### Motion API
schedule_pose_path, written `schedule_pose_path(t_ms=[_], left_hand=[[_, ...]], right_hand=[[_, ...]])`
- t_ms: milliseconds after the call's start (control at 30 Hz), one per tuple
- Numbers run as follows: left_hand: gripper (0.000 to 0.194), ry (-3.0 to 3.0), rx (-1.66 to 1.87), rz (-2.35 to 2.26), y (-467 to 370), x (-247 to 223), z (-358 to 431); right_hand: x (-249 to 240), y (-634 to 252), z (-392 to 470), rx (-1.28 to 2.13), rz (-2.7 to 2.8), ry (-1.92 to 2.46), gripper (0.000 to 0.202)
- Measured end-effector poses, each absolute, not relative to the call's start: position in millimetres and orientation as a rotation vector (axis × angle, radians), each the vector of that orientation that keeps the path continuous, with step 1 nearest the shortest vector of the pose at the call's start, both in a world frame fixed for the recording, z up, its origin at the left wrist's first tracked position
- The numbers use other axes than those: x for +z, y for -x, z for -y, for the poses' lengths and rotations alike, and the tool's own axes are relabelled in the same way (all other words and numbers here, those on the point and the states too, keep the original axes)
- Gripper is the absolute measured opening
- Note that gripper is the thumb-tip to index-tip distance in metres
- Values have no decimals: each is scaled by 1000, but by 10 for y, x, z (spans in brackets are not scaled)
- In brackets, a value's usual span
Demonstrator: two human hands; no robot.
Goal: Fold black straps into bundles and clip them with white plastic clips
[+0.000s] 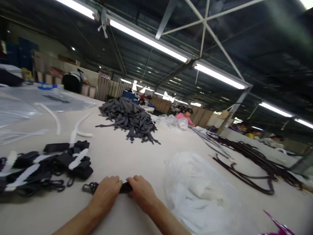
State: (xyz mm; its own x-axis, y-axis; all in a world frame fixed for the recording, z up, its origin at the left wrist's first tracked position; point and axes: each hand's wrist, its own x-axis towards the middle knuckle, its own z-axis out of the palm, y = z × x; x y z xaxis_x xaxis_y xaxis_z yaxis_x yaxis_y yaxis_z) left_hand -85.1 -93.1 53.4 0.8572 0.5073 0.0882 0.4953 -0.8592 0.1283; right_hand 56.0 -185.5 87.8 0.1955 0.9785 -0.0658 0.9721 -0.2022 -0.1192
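My left hand (105,193) and my right hand (141,191) lie side by side on the white worktable (127,156), both pressed on a short black strap (126,187). The strap's metal clasp (88,187) sticks out to the left of my left hand. Most of the strap is hidden under my fingers. Just left of my hands lies a heap of black straps with white pieces (41,166).
A pile of grey straps (128,119) sits mid-table. White plastic bags (202,192) lie right of my hands. Long dark straps (254,163) run along the right side. Clear plastic sheets (29,101) lie far left. People work at the far end (186,116).
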Motion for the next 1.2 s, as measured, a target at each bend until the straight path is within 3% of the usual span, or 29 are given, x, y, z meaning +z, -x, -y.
schedule_pose_path(t_ms=[67, 133, 167, 267, 400, 567, 933, 1200], left_hand=[[46, -2926, 193, -765, 867, 536, 925], [50, -2908, 167, -758, 874, 564, 913], [51, -2896, 154, -756, 872, 582, 903], [48, -2839, 140, -755, 856, 623, 867], [32, -2700, 172, -743, 841, 652, 833], [27, -2460, 258, -684, 883, 723, 778], [30, -2160, 333, -637, 1026, 694, 608], [31, -2193, 316, -638, 1033, 665, 629]], right_hand=[[1084, -691, 2112, 185, 1901, 2318, 47], [1338, -958, 2466, 81, 1747, 2303, 26], [1451, -1132, 2657, -1, 1656, 2368, 20], [1589, -1673, 3168, -57, 1427, 2741, 28], [1241, -2055, 3487, 101, 1328, 2911, 24], [807, -2101, 3407, 28, 1262, 2950, 23], [925, -2422, 3624, 13, 1138, 2778, 10], [917, -2458, 3716, 55, 1150, 2755, 15]])
